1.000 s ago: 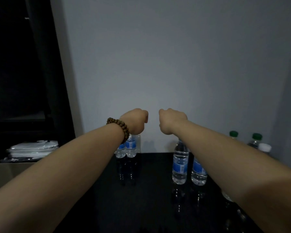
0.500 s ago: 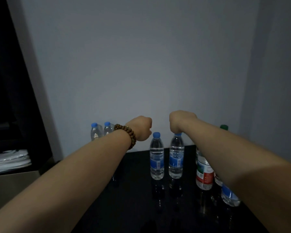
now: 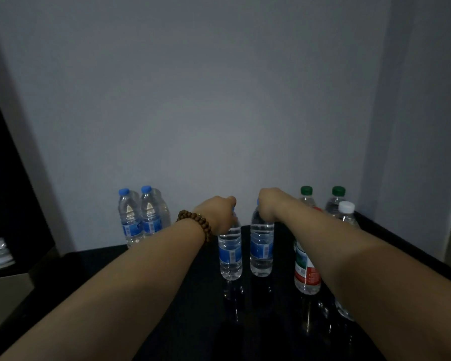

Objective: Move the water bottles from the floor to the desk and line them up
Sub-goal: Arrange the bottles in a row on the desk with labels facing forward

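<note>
Grabbing both by the neck: left grip [image 3: 216,212] clenches the left bottle [image 3: 230,252], right grip [image 3: 270,204] the right bottle [image 3: 261,250], both standing on the counter [image 3: 206,321] right underneath. They look full, so probably hefty with squishy walls; the stiff neck seems the safest hold.

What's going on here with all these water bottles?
A person is lining up water bottles on a glossy black desk. The left hand, with a brown bead bracelet on its wrist, grips the top of a clear blue-labelled plastic bottle. The right hand grips the top of a second blue-labelled bottle right beside it. Both are upright, apparently resting on the desk. Two blue-capped bottles stand at the back left; green-capped bottles and a white-capped bottle stand at the right.
</note>
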Tool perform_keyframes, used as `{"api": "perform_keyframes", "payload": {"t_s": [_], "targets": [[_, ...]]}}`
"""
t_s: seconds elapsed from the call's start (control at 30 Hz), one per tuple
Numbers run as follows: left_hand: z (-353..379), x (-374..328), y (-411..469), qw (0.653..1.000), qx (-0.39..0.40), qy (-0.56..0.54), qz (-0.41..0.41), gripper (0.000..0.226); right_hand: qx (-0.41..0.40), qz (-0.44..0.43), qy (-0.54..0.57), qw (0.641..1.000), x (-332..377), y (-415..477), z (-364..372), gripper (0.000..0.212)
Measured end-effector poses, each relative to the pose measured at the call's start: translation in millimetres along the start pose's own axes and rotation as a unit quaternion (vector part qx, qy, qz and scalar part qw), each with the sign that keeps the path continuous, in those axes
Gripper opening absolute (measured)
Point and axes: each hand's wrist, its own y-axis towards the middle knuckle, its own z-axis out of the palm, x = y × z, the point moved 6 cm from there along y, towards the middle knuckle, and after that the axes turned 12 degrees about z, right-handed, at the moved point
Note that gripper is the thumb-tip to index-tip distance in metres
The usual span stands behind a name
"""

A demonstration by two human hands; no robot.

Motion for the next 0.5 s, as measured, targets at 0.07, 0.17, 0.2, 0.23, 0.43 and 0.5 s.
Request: {"api": "perform_keyframes", "payload": {"t_s": [0.07,0.17,0.2,0.23,0.43,0.5], "targets": [[3,3,3,1.0,-0.012,-0.006,0.006,0.034,-0.014,0.003,0.037,0.999,0,1,3,0.043],[4,6,7,0.999,-0.017,-0.023,0.015,0.04,-0.034,0.007,0.071,0.997,1,4,5,0.051],[4,8,8,0.999,-0.015,-0.027,0.017,0.042,-0.037,0.011,0.082,0.996,2,5,5,0.049],[4,10,9,0.999,-0.013,-0.032,0.017,0.043,-0.037,0.014,0.095,0.995,2,6,5,0.046],[-5,34,11,0.999,0.003,-0.039,0.018,0.043,-0.04,-0.026,0.121,0.992,21,10,4,0.039],[-10,44,9,0.999,0.005,-0.035,0.015,0.04,-0.04,-0.041,0.112,0.992,30,11,4,0.038]]}}
